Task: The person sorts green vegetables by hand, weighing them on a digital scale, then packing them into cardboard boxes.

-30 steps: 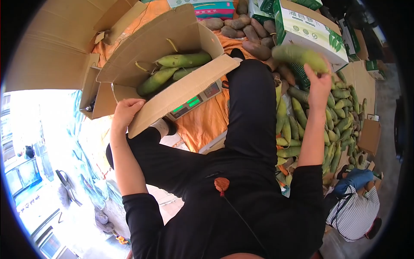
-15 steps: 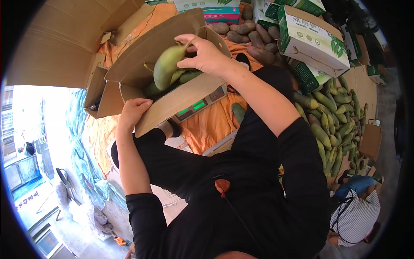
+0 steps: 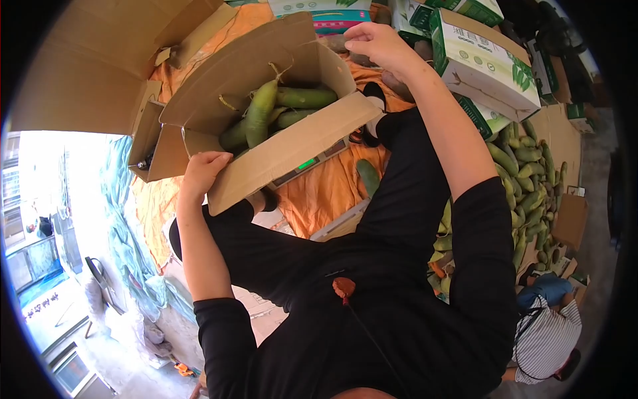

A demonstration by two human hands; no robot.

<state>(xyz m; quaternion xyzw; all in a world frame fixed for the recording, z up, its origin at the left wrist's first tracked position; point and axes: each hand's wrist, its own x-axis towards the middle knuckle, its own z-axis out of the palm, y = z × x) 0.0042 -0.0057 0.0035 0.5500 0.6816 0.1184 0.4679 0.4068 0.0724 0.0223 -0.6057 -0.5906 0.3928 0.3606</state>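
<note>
An open cardboard box (image 3: 252, 56) sits on a digital scale with a lit green display (image 3: 306, 163). Inside lie several green radishes; one radish (image 3: 260, 114) rests at a slant on top, its stalk end pointing up. My left hand (image 3: 205, 171) pinches the left corner of the box's front flap (image 3: 292, 154). Off the box's right side, my right hand (image 3: 380, 45) hovers with fingers stretched out and holds nothing. Beneath and around it are reddish-brown roots (image 3: 399, 86), partly covered by the hand and forearm.
One green radish (image 3: 367, 177) lies on the orange sheet (image 3: 309, 206) by my leg. White-and-green cartons (image 3: 488, 63) are stacked at the right, above a large radish pile (image 3: 531, 179). A person in a striped shirt (image 3: 546, 339) is at lower right. Another cardboard box (image 3: 80, 73) stands at left.
My right hand has let go of the radish, which now lies in the box, and has moved right toward the brown roots. My left hand stays on the flap.
</note>
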